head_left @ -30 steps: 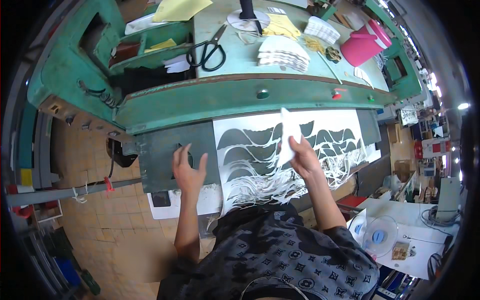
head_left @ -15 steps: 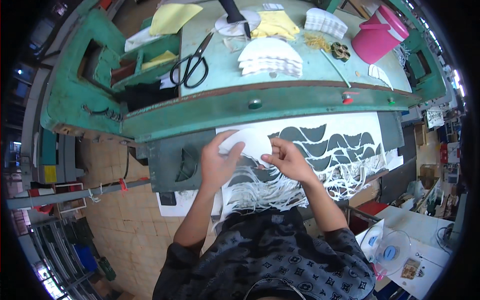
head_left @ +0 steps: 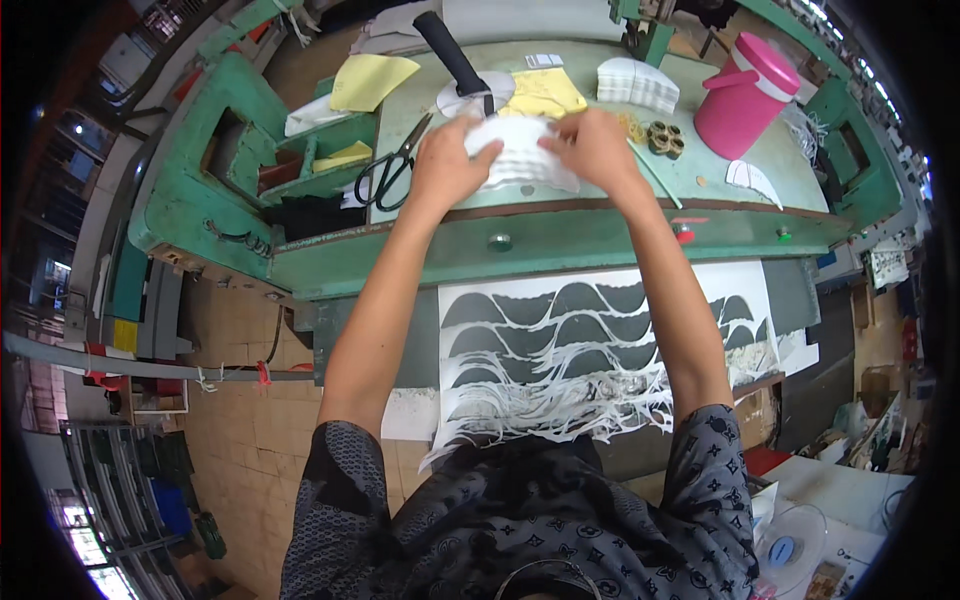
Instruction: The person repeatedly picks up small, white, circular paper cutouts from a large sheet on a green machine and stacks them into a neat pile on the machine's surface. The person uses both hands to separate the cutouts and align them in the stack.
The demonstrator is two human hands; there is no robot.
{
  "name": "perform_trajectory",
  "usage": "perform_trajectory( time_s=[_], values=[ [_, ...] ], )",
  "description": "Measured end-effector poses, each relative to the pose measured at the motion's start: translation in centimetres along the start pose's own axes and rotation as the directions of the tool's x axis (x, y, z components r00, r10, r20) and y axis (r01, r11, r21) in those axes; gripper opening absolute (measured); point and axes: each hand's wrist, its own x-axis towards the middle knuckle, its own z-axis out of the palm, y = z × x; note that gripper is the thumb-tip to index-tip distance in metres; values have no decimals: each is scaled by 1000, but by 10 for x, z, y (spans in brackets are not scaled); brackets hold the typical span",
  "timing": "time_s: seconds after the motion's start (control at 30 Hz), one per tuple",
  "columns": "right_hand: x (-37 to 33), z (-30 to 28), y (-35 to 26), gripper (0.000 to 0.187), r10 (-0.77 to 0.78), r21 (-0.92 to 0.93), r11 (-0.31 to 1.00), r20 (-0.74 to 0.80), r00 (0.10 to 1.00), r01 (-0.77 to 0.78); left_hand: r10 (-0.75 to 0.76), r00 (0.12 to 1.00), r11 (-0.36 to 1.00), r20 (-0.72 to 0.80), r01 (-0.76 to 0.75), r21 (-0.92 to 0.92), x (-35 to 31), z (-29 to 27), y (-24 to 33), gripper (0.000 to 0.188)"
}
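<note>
Both my arms reach forward to a stack of white, curved cut pieces (head_left: 525, 165) on the green machine top. My left hand (head_left: 452, 165) closes on the left side of the uppermost pieces, and my right hand (head_left: 597, 152) grips their right side. How many pieces lie between my fingers cannot be made out. Below, on the dark cutting bed, is a white sheet (head_left: 548, 302) with rows of wave-shaped cutouts; its near part hangs in thin, tangled strips (head_left: 540, 400).
Black-handled scissors (head_left: 392, 172) lie left of the stack. A black-handled tool (head_left: 450, 55), yellow pieces (head_left: 545, 92) and another white stack (head_left: 637, 84) are behind. On the right stand a pink jug (head_left: 745, 100) and a brownish ring cluster (head_left: 665, 140). Buttons (head_left: 500, 242) line the green beam.
My hands have moved forward from above the cut sheet to the stack on the machine top, carrying the white piece there. My arms are now stretched out, and the view has shifted slightly.
</note>
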Motion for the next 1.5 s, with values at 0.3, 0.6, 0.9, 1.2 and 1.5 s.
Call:
perform_trajectory(
  time_s=[0.3, 0.6, 0.9, 1.2, 1.5],
  values=[
    [2, 1, -4, 85, -187, 47, 982, 191, 964, 181, 315, 922, 947, 226, -288, -144, 16, -7, -10, 111],
    [0, 2, -9, 91, -104, 36, 994, 208, 973, 99, 216, 909, 963, 356, -138, -231, 27, -7, -3, 115],
    [5, 8, -7, 104, -97, 39, 995, 210, 973, 90, 295, 891, 952, 345, -246, -181, 33, 9, -9, 113],
    [8, 4, -5, 117, -57, 14, 998, 238, 969, 55, 176, 854, 984, 489, -152, -89, 45, 7, -1, 115],
    [11, 2, 0, 107, -9, 116, 993, 150, 989, -8, 238, 856, 969, 458, -175, -177, 54, -8, 3, 118]
  ],
)
